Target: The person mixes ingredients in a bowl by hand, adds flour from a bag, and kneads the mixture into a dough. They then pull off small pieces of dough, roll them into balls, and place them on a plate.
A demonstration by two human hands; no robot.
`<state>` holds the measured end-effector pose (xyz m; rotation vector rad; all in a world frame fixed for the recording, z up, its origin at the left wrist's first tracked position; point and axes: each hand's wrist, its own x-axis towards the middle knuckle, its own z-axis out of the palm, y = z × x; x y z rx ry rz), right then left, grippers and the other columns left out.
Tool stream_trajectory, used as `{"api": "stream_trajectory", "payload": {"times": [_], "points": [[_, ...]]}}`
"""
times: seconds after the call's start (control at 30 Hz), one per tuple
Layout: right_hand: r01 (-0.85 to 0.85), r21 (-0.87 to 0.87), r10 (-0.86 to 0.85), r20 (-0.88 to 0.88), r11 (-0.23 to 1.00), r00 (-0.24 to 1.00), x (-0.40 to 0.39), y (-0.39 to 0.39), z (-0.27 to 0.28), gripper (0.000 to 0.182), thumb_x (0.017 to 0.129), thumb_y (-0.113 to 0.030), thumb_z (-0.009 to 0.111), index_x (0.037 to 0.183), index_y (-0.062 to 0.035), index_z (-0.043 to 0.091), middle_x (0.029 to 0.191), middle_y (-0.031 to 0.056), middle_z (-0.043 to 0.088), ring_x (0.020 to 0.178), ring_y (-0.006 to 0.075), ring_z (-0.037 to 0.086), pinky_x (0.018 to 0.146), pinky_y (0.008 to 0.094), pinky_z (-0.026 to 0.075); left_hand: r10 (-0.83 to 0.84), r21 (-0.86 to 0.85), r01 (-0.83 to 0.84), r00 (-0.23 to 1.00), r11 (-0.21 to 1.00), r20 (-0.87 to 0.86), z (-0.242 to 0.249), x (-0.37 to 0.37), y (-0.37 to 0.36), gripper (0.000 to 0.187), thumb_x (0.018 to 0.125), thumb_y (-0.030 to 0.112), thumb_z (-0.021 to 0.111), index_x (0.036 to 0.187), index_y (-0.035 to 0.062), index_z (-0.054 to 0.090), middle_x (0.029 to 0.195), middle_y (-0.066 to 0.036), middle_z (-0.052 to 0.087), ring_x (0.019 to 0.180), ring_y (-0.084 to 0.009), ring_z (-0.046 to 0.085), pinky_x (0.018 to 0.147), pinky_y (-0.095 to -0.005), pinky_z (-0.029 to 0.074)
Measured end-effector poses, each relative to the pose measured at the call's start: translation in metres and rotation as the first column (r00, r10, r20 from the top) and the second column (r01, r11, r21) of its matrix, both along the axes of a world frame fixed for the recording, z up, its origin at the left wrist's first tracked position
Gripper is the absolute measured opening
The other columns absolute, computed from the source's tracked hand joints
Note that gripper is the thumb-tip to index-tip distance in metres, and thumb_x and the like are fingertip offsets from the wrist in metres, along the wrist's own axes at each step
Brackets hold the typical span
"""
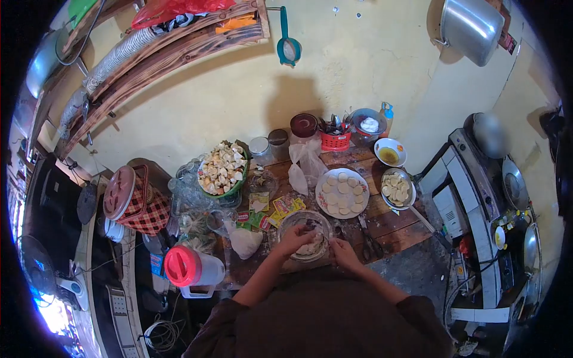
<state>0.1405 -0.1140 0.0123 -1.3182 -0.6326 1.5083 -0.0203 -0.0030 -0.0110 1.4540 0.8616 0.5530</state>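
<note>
A clear round bowl [325, 224] stands at the table's front edge, with a whitish, floury mass [310, 249] inside. My left hand [296, 240] reaches into it from the left, fingers bent down and closed; whatever they hold is hidden. At the bowl's right side my right hand [344, 253] has its fingers closed at the rim. Just behind the bowl lies a white floral plate [321, 186] bearing several pale round pieces [343, 188]. A pair of dark-handled scissors [371, 243] rests right of my right hand.
Left of the bowl are a white plastic bag [246, 243], seasoning packets [286, 204] and a pitcher with red lid [194, 267]. Behind stand a basin of cut pieces [224, 170] and a red cutlery basket [335, 141]. A pan of pale slices [397, 188] sits right, near the stove [477, 161].
</note>
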Motion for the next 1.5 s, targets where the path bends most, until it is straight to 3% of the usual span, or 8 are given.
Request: {"api": "stream_trajectory", "payload": {"times": [0.07,0.3,0.47,0.57,0.8,0.87,1.27,1.5], "points": [[-0.082,0.029,0.077,0.157,0.996,0.985,-0.003,0.002,-0.021,0.023,0.093,-0.027,0.042,0.08,-0.0094,0.048,0.052,-0.005,0.034,0.042,0.006,0.033,0.037,0.0222,0.028,0.256,-0.397,-0.177,0.955,0.901,0.154,0.022,0.008,-0.011,0.039,0.077,0.026,0.068,0.092,-0.0079,0.057,0.089,-0.011,0.062,0.074,-0.0158,0.059,0.059,-0.0313,0.049],[-0.067,0.229,-0.04,0.433,0.971,0.9,-0.02,-0.003,-0.007,0.028,0.093,-0.025,0.042,0.077,-0.0051,0.054,0.055,-0.0018,0.043,0.049,0.0056,0.04,0.045,0.0235,0.033,0.293,-0.111,-0.294,0.956,0.949,-0.026,0.001,0.013,-0.009,0.032,0.077,0.028,0.067,0.067,-0.0013,0.058,0.058,-0.005,0.058,0.053,-0.0094,0.053,0.05,-0.0273,0.044],[-0.044,0.265,-0.14,0.635,0.963,0.76,-0.021,-0.002,-0.019,0.027,0.088,-0.02,0.045,0.08,0.0027,0.056,0.069,0.0217,0.056,0.062,0.0313,0.057,0.058,0.0395,0.042,0.27,-0.009,-0.274,0.953,0.962,-0.136,0.005,0.015,-0.006,0.025,0.08,0.019,0.062,0.074,-0.0053,0.061,0.067,-0.006,0.06,0.058,-0.0114,0.057,0.054,-0.0267,0.047],[-0.037,0.26,-0.156,0.679,0.965,0.718,-0.024,-0.004,0.005,0.024,0.089,-0.018,0.047,0.078,0.0013,0.056,0.057,0.0085,0.049,0.052,0.0114,0.044,0.052,0.03,0.038,0.293,0.033,-0.292,0.937,0.956,-0.192,0.015,0.016,-0.008,0.033,0.073,0.027,0.066,0.069,-0.0053,0.059,0.064,-0.014,0.062,0.058,-0.0197,0.06,0.055,-0.0328,0.046],[-0.029,0.285,-0.19,0.707,0.958,0.681,-0.022,-0.001,0.004,0.023,0.089,-0.018,0.046,0.078,0.0014,0.055,0.056,0.0131,0.047,0.052,0.0129,0.043,0.05,0.0308,0.037,0.199,0.11,-0.176,0.946,0.978,-0.257,0.037,0.015,-0.009,0.024,0.069,0.021,0.064,0.079,-0.0013,0.063,0.072,-0.017,0.063,0.068,-0.0256,0.063,0.064,-0.0359,0.048],[0.025,0.365,-0.283,0.676,0.931,0.68,-0.016,0.005,0.016,0.023,0.089,-0.017,0.046,0.079,0.0014,0.055,0.055,0.0135,0.047,0.051,0.0128,0.043,0.05,0.0311,0.037,0.252,0.504,-0.033,0.893,0.863,-0.373,0.003,0.011,-0.013,0.024,0.066,0.019,0.064,0.083,0.0022,0.065,0.079,-0.018,0.063,0.071,-0.0303,0.062,0.067,-0.0369,0.048],[-0.08,0.406,-0.265,0.72,0.91,0.641,-0.003,0.003,0.017,0.017,0.087,-0.016,0.05,0.083,-0.0009,0.057,0.057,0.0116,0.05,0.05,0.0155,0.048,0.05,0.0305,0.04,0.266,0.675,0.194,0.815,0.712,-0.515,-0.004,-0.009,-0.008,0.025,0.068,0.018,0.067,0.089,0.0043,0.065,0.077,-0.017,0.062,0.073,-0.0331,0.061,0.066,-0.0408,0.047],[-0.11,0.45,-0.291,0.724,0.886,0.625,0.003,0.002,0.013,0.016,0.086,-0.015,0.05,0.083,-0.0002,0.057,0.061,0.0119,0.052,0.053,0.0164,0.05,0.052,0.0301,0.041,0.273,0.531,0.134,0.738,0.837,-0.617,0.014,-0.011,-0.016,0.025,0.078,0.028,0.058,0.089,0.0063,0.064,0.075,-0.017,0.062,0.074,-0.0329,0.06,0.067,-0.0446,0.046]]}}
